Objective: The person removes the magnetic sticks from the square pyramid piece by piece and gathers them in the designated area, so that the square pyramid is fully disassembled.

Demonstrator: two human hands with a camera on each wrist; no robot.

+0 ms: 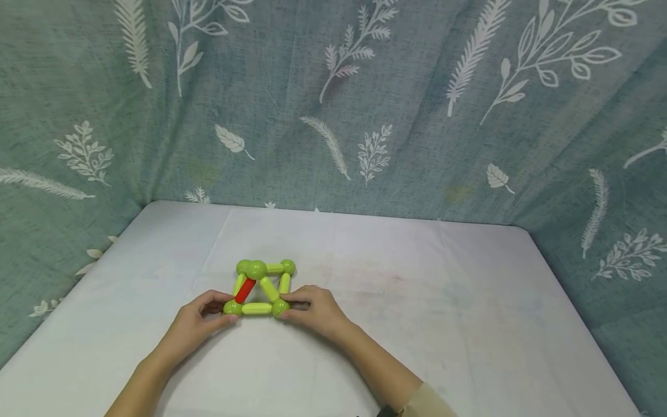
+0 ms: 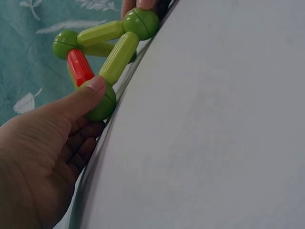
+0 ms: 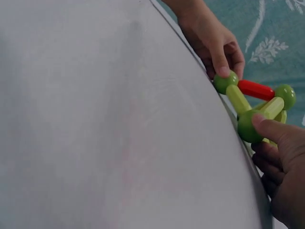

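Note:
A small frame of green balls joined by yellow-green ridged rods and one red rod sits on the white table. My left hand pinches the ball at its near left corner, the thumb lying over that ball in the left wrist view. At the near right corner, my right hand grips another green ball between thumb and fingers. The red rod slants from the left corner up to a raised ball. Two more balls form the far side, one partly hidden behind the raised ball.
The white-covered table spreads out around the frame. A teal cloth with white leaf prints hangs behind the table and along both sides. A beige sleeve shows on the right forearm.

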